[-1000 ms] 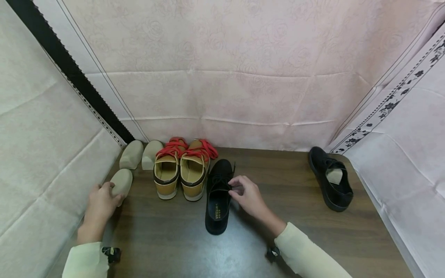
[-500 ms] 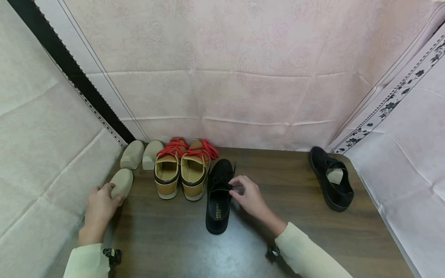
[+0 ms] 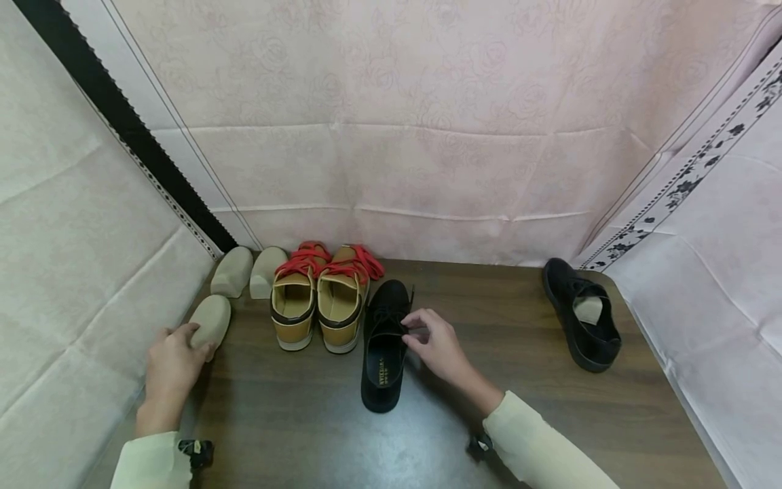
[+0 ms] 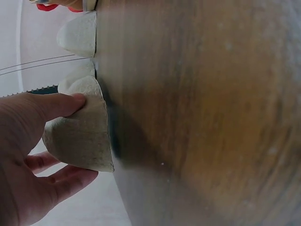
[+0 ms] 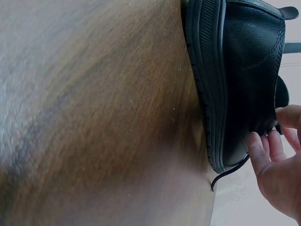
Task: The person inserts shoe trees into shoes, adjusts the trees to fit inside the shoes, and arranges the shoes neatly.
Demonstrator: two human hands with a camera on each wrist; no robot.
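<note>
My left hand [image 3: 174,363] pinches an off-white moulded shoe insert [image 3: 212,318] at the left end of the floor. In the left wrist view, its thumb lies on the insert's near side and the other fingers bend round underneath. At the centre, my right hand [image 3: 436,343] grips the right side of a black lace-up shoe [image 3: 381,367] with bent fingertips, near the laces. The right wrist view shows those fingertips against the black leather [image 5: 247,61], with a loose lace [image 5: 229,174] trailing down. The shoe stands toe away from me, its insole visible.
Two similar inserts [image 3: 232,272] stand by the left corner. Beside them is a pair of tan shoes [image 3: 339,309] with red laces. Another black shoe [image 3: 580,316] sits at the right with a pale insert [image 3: 588,310] inside. Cloth-covered walls [image 3: 397,170] border the wooden floor [image 3: 489,305].
My left hand and the insert in it have shifted slightly to the left. The right hand and the black shoe have stayed in place.
</note>
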